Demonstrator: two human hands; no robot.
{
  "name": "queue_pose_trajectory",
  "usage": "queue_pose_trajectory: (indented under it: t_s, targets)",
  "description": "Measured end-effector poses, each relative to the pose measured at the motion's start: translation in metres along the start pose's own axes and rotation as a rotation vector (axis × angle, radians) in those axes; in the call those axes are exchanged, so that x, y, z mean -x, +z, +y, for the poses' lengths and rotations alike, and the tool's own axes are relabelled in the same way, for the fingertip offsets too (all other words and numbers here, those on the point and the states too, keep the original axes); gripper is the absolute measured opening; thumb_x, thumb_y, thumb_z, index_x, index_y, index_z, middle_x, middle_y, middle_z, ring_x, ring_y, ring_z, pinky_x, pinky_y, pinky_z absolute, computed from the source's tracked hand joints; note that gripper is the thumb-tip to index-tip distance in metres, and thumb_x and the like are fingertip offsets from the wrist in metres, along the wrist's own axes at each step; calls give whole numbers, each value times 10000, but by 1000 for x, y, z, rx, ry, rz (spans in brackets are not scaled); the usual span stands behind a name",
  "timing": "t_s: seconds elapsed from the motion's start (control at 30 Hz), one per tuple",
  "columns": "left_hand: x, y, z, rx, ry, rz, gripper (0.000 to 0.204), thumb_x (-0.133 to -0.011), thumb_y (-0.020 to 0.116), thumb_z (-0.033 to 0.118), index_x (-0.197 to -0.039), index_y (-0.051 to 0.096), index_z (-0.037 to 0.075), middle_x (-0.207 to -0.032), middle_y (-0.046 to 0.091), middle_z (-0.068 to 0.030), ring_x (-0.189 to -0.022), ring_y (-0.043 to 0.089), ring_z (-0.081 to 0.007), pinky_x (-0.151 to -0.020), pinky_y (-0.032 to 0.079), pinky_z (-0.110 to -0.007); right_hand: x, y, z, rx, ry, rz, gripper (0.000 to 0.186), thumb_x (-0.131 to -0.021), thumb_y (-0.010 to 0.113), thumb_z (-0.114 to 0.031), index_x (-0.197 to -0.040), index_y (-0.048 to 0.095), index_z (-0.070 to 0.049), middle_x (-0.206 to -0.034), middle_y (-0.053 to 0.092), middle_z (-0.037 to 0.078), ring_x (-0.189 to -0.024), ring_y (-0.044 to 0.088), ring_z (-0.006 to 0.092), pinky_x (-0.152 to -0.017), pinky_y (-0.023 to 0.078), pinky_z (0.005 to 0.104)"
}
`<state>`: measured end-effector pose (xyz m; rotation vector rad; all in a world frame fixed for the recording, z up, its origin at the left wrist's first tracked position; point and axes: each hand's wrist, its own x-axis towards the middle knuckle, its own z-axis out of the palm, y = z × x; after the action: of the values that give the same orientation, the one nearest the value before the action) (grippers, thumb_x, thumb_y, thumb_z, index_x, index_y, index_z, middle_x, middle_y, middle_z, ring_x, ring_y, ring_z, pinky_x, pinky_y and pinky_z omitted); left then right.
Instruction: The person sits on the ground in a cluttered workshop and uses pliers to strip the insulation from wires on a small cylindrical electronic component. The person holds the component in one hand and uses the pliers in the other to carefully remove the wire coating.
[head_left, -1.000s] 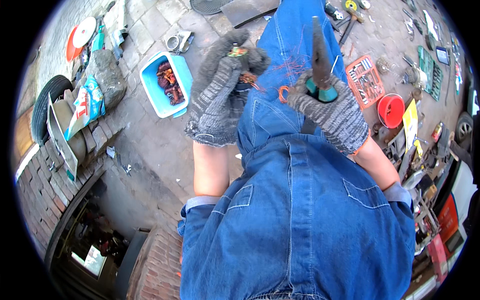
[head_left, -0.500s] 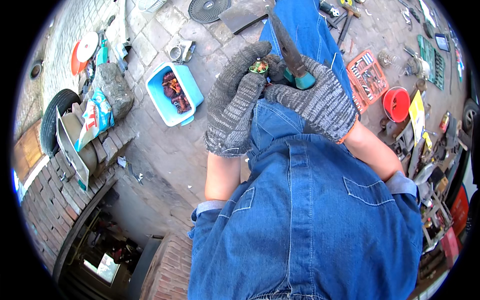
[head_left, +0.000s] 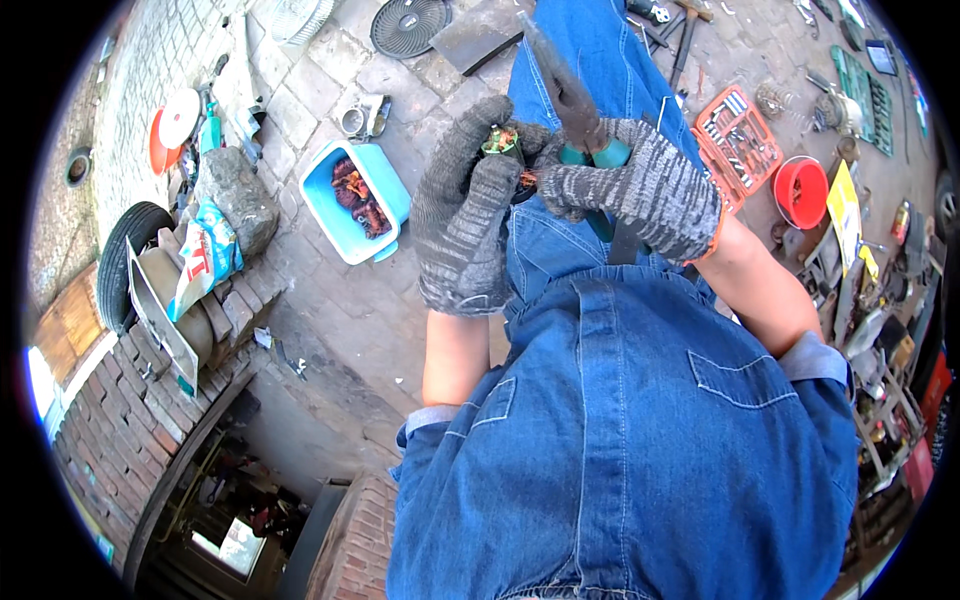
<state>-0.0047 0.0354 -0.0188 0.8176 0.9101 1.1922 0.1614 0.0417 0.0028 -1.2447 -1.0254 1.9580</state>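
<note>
Both my hands wear grey knitted work gloves and meet over my lap. My left hand (head_left: 465,215) is closed round a small motor part (head_left: 499,141) with a green and copper-coloured end; most of its body is hidden by the fingers. Copper wire (head_left: 527,178) shows at its lower right side. My right hand (head_left: 640,190) grips green-handled metal snips (head_left: 572,105), whose long dark jaws point away from me, up and left. The right thumb and fingertips are close to the copper wire; whether they pinch it I cannot tell.
Left of my hands a light blue basin (head_left: 393,190) holds copper-wound parts (head_left: 360,198). To the right lie an orange tool case (head_left: 740,145), a red bucket (head_left: 803,208) and a hammer (head_left: 686,45). A dark fan-shaped grille (head_left: 410,25) and a flat plate (head_left: 475,42) lie ahead.
The motor part has shifted slightly left and down in my left hand. My right fingers have moved to its side, where copper wire now shows, and the snips are turned slightly, still in the grip.
</note>
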Motion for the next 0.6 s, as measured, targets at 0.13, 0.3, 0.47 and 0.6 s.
queue_pose_trajectory:
  t_s: [0.13,0.3,0.47,0.6]
  targets:
    - [-4,-1,-1,76,-156,10,373,-865,553,110,-1199,476,-37,-971,611,-142,-871,607,-189,-777,499,-296,0,-5,10,-148,13,-48,213,-800,655,-149,-939,605,5,-757,617,47,-657,563,97,-610,470,230]
    - [-10,-13,-6,27,-239,60,426,-872,538,154,-1228,430,-52,-970,610,-168,-882,607,-239,-769,500,-315,3,-8,17,103,-132,238,244,-779,677,-185,-938,609,-12,-771,632,40,-683,572,93,-645,487,236]
    - [-9,-9,-3,48,-219,132,334,-863,556,97,-1172,508,-20,-933,619,-137,-833,610,-185,-732,506,-280,9,-2,11,650,-501,381,307,-717,714,-191,-967,605,-49,-859,632,92,-786,627,186,-685,503,290]
    - [-11,-14,-14,-47,-176,122,323,-842,586,77,-1145,531,-21,-969,615,-130,-844,601,-177,-726,511,-289,4,4,13,959,-649,282,391,-657,703,-132,-1028,595,-74,-947,607,116,-870,598,272,-749,482,350]
